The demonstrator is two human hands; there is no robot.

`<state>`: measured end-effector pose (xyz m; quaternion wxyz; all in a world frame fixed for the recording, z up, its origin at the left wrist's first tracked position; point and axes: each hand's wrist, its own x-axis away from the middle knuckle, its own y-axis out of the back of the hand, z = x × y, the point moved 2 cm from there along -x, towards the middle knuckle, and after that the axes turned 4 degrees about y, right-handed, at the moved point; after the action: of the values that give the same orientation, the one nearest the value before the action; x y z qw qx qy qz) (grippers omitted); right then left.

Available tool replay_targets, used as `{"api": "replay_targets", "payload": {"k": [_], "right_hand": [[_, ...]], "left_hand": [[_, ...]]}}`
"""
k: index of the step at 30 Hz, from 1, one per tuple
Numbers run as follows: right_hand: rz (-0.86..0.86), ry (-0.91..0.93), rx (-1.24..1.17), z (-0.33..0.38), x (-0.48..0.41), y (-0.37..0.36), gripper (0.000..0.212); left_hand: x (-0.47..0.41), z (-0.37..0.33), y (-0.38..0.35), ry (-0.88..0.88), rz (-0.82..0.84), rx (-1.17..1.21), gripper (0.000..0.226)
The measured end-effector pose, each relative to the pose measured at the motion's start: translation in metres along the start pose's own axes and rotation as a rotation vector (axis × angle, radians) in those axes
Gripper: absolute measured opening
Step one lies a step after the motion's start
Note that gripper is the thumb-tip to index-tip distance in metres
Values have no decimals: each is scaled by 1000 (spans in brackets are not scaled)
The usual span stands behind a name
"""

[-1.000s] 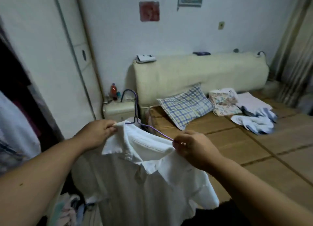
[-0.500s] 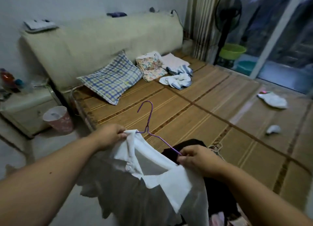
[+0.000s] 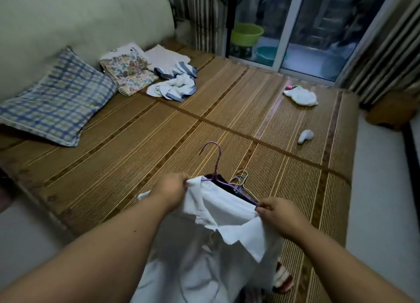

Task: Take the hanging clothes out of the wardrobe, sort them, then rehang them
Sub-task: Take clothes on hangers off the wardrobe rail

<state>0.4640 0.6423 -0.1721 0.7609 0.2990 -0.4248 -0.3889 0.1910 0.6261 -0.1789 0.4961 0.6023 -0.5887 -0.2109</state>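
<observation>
A white collared shirt [image 3: 218,241] hangs on a purple wire hanger [image 3: 216,159] over the near edge of the bed. My left hand [image 3: 169,188] pinches the shirt's left shoulder by the collar. My right hand [image 3: 278,214] pinches the right shoulder and the hanger's arm. Under the shirt lies a dark garment [image 3: 227,187] with several other wire hangers [image 3: 242,180] on the bamboo mat [image 3: 159,143]. The wardrobe is out of view.
A checked pillow [image 3: 56,100], folded floral cloth [image 3: 128,72] and a blue-white crumpled garment [image 3: 175,84] lie at the bed's head. Small white items [image 3: 301,96], [image 3: 305,136] sit on the mat's right. A green basin [image 3: 246,33] stands by the glass door.
My view has swung right, from the wardrobe to the bed. Both hands have carried the shirt on its hanger over the mat, above the dark garment.
</observation>
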Motion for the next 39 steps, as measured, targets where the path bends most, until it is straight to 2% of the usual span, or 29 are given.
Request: {"api": "replay_targets", "payload": {"k": [5,8,11,15,19,24,29,35,39], "right_hand": [[18,-124,-79,-45,-53,-37,20],[39,-136,-119,-61,-79,-51,18],[37,-143,-133,-69,-98,-60,17],[15,-86,-130,-64,-108,-65,45],[12,26,-56,-40,-110,-70,48],[28,248,89,24,-106,-65,46],[49,525,198,123,-91,-48,46],[18,910,282,282,-44,-31,49],[19,1152,290,386,6,-42,50]], "left_hand": [[-37,-8,-47,63,39,-7,22],[-56,-11,-63,34,-6,-73,22],[-65,-4,-75,36,-31,-42,32],[-56,6,-80,76,-2,-34,50],[-37,16,-70,129,45,-55,57],[-2,27,-32,149,16,-20,57],[46,49,32,154,-111,-53,60],[128,94,133,223,-294,-175,63],[206,135,196,320,-476,-268,64]]}}
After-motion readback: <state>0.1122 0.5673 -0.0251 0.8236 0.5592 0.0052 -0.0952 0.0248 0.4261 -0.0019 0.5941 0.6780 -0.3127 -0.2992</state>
